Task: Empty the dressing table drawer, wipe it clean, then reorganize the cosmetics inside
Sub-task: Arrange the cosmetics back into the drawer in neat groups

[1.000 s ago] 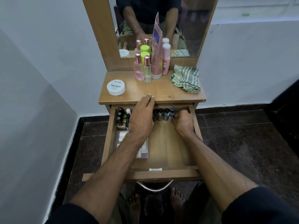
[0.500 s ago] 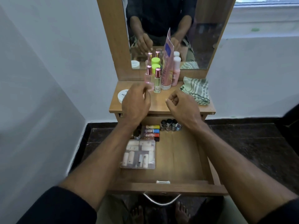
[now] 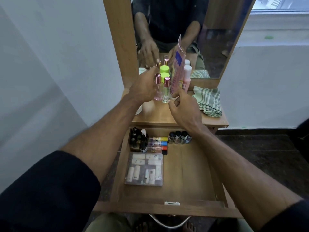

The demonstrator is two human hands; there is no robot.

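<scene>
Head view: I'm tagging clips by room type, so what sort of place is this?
Probably a bedroom or dressing corner at home: a wooden dressing table with a mirror, perfume bottles on top, and an open drawer of cosmetics.

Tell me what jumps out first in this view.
Both hands reach over the tabletop: the left hand beside the pink-capped bottles, the right hand just below them. Beneath, the open drawer holds a clear case at left and small bottles along the back.

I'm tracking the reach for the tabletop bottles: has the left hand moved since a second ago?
Yes. The left hand left the drawer and rose to the pink-capped bottles.
</scene>
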